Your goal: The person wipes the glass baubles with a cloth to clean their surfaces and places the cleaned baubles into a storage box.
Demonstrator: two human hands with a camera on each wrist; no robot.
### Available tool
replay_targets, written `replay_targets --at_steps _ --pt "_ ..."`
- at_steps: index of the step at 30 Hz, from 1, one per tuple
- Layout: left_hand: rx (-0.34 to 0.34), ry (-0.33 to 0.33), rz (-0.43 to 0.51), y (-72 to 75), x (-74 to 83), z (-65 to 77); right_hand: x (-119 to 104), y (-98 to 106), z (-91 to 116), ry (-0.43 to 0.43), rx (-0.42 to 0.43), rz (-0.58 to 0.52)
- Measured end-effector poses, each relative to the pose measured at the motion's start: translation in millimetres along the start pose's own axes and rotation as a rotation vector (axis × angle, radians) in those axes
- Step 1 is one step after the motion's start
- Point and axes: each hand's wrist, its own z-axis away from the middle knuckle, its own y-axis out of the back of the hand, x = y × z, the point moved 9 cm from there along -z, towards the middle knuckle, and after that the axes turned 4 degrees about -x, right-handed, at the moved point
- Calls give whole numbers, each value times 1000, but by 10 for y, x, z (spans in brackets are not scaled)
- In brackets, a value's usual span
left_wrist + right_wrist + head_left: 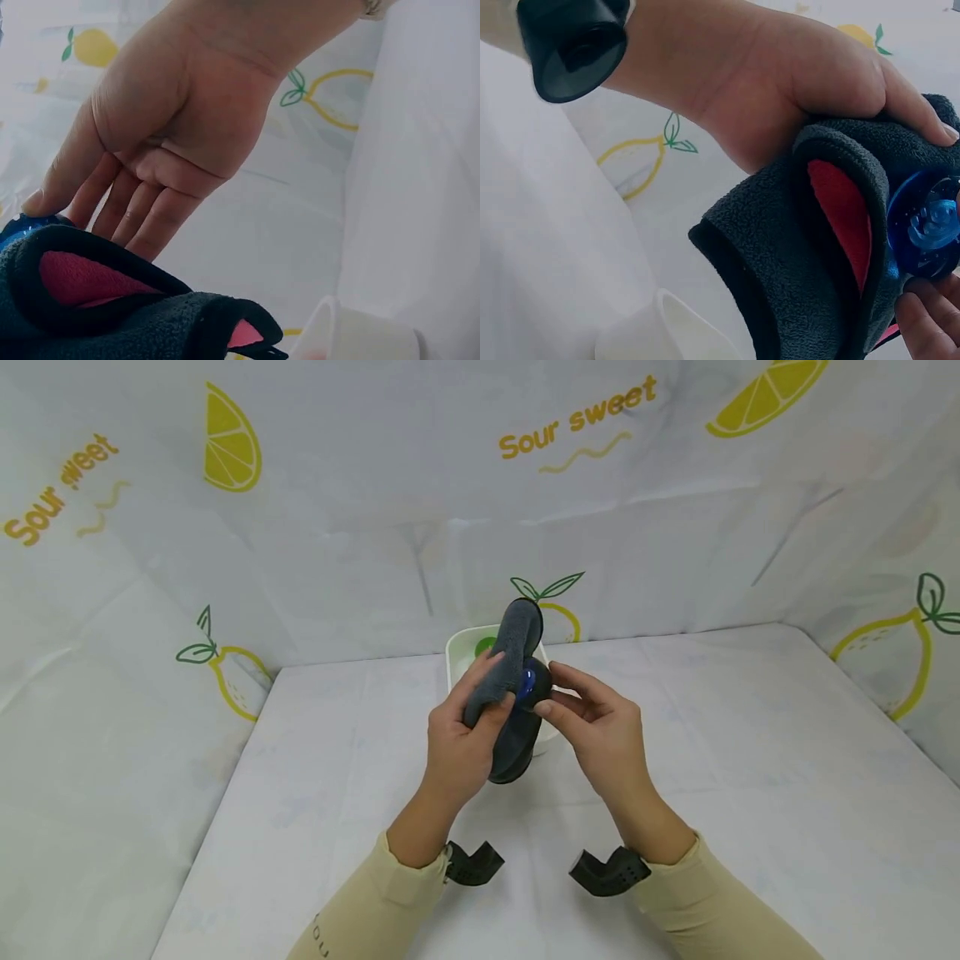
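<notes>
A folded dark grey fuzzy cloth with black edging is gripped by my left hand, the thumb lying across its near side. Its pink inner side shows between the folds in both wrist views. Against the cloth sits a round glossy blue piece, translucent, with a raised shape at its middle. My right hand pinches the edge of this piece between thumb and fingers. In the left wrist view the right palm faces the camera, its thumb on the blue piece.
Behind the hands stands a white container, partly hidden by the cloth, with a green round thing in it. A white cover lies over the table. A lemon-print backdrop rises at the back and sides.
</notes>
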Motion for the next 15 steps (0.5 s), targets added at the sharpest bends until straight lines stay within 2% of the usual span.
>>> replay_targets --at_steps 4,8,11,15 --pt "-5 5 -1 -12 -13 0 52 36 -6 -93 27 -25" --pt "-6 6 -3 -13 -15 -1 26 32 -10 -87 27 -24" --pt "-14 4 1 -17 -13 -2 -54 24 -1 -3 27 11" --pt "-28 8 20 -29 -15 -9 -227 5 30 202 28 67"
